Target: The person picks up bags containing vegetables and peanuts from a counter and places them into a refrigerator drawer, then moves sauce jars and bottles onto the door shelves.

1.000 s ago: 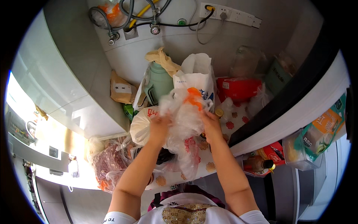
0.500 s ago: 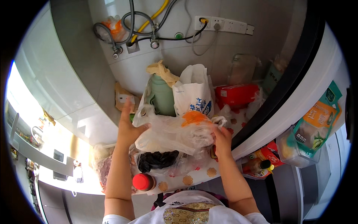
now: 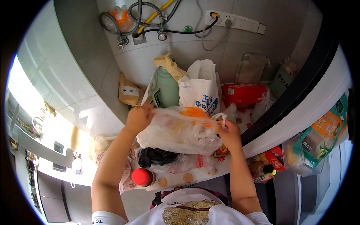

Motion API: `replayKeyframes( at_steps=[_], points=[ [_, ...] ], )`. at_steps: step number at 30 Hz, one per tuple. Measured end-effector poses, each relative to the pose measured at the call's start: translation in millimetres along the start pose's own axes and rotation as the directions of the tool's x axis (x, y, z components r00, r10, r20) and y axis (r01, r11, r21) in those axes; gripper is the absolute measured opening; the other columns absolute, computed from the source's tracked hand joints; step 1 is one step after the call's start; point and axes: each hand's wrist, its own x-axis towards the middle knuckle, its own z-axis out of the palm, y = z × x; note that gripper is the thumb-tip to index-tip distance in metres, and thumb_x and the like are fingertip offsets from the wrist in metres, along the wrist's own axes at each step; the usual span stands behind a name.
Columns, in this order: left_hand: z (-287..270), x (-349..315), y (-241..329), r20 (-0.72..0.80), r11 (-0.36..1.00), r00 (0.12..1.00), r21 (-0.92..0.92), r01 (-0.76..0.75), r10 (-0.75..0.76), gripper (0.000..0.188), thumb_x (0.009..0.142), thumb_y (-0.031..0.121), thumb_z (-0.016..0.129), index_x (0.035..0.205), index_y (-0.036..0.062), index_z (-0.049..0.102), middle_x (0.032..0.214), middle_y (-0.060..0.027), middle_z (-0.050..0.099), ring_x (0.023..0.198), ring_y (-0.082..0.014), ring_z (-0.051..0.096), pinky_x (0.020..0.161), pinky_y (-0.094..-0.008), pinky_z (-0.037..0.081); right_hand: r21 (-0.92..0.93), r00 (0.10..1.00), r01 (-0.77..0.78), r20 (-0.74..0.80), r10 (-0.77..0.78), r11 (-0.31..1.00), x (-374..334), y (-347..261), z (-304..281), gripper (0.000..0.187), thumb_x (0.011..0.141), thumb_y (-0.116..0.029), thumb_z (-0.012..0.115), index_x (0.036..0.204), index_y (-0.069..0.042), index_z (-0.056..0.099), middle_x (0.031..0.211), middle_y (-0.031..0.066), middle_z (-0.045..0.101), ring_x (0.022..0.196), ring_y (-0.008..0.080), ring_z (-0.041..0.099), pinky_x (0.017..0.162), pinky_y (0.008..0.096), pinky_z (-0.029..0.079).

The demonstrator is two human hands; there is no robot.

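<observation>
The white paper bag [image 3: 198,84] stands upright at the back of the desk [image 3: 174,183], and I measure every place from it. The clear plastic bag [image 3: 176,131], with an orange patch at its upper edge, is in front of the white paper bag, on the side of the person's body, and it seems to overlap the lower part of it. Its long axis goes across from left to right, almost parallel with the front of the white paper bag. Neither hand is nearer to it, because each one is at one end. The left hand [image 3: 139,118], left of the white paper bag and in front of it, has its fingers closed on the left edge of the plastic. The right hand [image 3: 229,134], to the right and in front, grasps the other end with bent fingers, near a whitish twisted strip (perhaps a handle, I cannot tell surely).

Half a second ago the left fingers were spread and free, and the plastic was hanging more loosely on that side. Now it is stretched wider between both hands. The right hand was already gripping its end then, and the white paper bag stays standing.
</observation>
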Motion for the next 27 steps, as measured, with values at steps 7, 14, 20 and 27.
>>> replayKeyframes(
  at_steps=[7,14,20,27],
  points=[
    [-29.4,-21.5,58.7,0.079,0.816,0.983,-0.548,0.183,-0.167,0.029,0.089,0.027,0.061,0.078,0.0011,0.056,0.058,-0.0043,0.051,0.053,-0.0124,0.044,0.051,-0.0287,0.039,-0.547,0.47,0.731,-0.03,-0.882,0.408,-47.8,-60.6,17.7,0.032,0.077,-0.018,0.066,0.107,-0.007,0.063,0.104,0.0149,0.058,0.095,0.0328,0.058,0.081,0.0411,0.048],
    [-61.2,-44.4,66.2,0.293,0.252,0.801,-0.844,0.473,-0.523,0.029,0.089,0.032,0.061,0.088,0.0033,0.06,0.076,0.0009,0.054,0.068,-0.0097,0.049,0.057,-0.0257,0.044,-0.677,0.81,0.547,0.575,-0.111,0.492,-18.6,11.8,46.9,0.026,0.083,-0.028,0.059,0.093,-0.006,0.068,0.097,0.0156,0.065,0.092,0.0321,0.062,0.078,0.0431,0.049],
    [-64.2,-84.2,41.2,0.521,-0.042,0.627,-0.788,0.615,-0.579,0.036,0.088,0.041,0.062,0.097,0.0059,0.059,0.082,-0.003,0.058,0.069,-0.0153,0.056,0.055,-0.0336,0.05,-0.702,0.632,0.622,0.712,0.307,0.347,-38.3,-45.1,27.1,0.034,0.084,-0.035,0.058,0.102,-0.007,0.068,0.107,0.0128,0.064,0.105,0.03,0.059,0.088,0.0433,0.046],
    [-63.2,-133.1,63.9,0.699,-0.168,0.643,-0.707,0.687,-0.312,0.055,0.094,0.053,0.041,0.107,0.0025,0.059,0.092,-0.007,0.06,0.064,-0.0193,0.058,0.051,-0.0352,0.053,-0.262,0.434,0.874,0.802,-0.412,0.41,-56.9,-6.7,73.3,0.034,0.086,-0.038,0.058,0.112,-0.019,0.065,0.13,0.0081,0.052,0.124,0.0293,0.044,0.1,0.0462,0.037]
  ],
)
